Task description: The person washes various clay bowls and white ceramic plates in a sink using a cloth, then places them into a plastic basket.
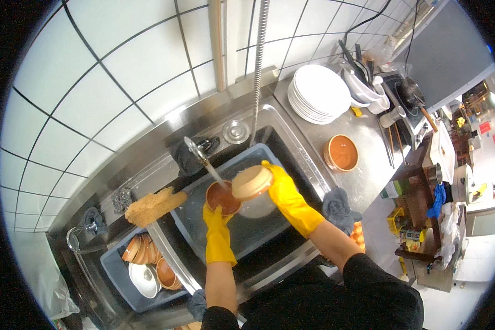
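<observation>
Both of my hands wear yellow rubber gloves over the right-hand sink basin. My left hand (218, 218) grips a brown bowl (222, 199) under the faucet (196, 151), and water pours toward the bowl. In my right hand (286, 194) is a second bowl (252, 182), tilted so that its pale outside shows. That bowl is right beside the first one; whether they touch I cannot tell. Beneath both hands a grey plastic tub (198, 231) sits in the basin with water in it.
On the divider lies a tan cloth (154, 206), near a steel scourer (123, 200). Another grey tub (119, 284) at left holds several brown bowls (142, 249) and a white dish (144, 280). The right counter bears stacked white plates (321, 93), a brown bowl (342, 153) and a grey cloth (339, 210).
</observation>
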{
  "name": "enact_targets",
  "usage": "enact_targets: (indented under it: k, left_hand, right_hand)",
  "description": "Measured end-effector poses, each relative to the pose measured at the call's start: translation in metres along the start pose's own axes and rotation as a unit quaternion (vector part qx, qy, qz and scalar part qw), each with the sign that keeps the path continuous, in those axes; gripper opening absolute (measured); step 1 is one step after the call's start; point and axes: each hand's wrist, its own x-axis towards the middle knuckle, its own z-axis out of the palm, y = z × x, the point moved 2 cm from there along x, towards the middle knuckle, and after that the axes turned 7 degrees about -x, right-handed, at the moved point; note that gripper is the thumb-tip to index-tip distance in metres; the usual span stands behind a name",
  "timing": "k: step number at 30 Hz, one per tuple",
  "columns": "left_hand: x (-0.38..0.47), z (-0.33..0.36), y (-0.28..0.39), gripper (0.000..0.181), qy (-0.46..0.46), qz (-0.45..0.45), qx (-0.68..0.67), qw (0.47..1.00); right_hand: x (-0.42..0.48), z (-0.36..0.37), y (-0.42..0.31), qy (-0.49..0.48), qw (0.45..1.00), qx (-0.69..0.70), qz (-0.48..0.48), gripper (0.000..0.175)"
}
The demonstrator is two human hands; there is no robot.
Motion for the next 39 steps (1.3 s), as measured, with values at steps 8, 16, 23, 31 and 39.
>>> enact_targets:
  k: [8,16,23,31,39]
  left_hand:
    - [0.029,0.025,-0.025,0.062,-0.036,0.019,-0.094,0.995]
    - [0.002,0.051,-0.009,0.06,0.026,0.002,-0.069,0.997]
    - [-0.003,0.051,-0.008,0.042,0.057,0.104,0.048,0.992]
    - [-0.036,0.065,0.033,0.041,0.108,0.212,0.494,0.836]
    - [-0.032,0.074,0.051,0.073,-0.047,0.291,0.387,0.873]
  right_hand:
    - [-0.015,-0.085,0.035,-0.082,0.517,0.829,0.196,0.047]
    - [0.006,-0.137,0.106,-0.089,0.247,0.926,0.272,0.031]
    - [-0.011,-0.052,0.024,-0.213,0.632,0.655,0.355,0.072]
    - [-0.032,0.126,-0.016,-0.233,0.813,0.444,0.296,0.037]
    - [-0.033,0.207,0.038,-0.18,0.768,0.481,0.383,0.032]
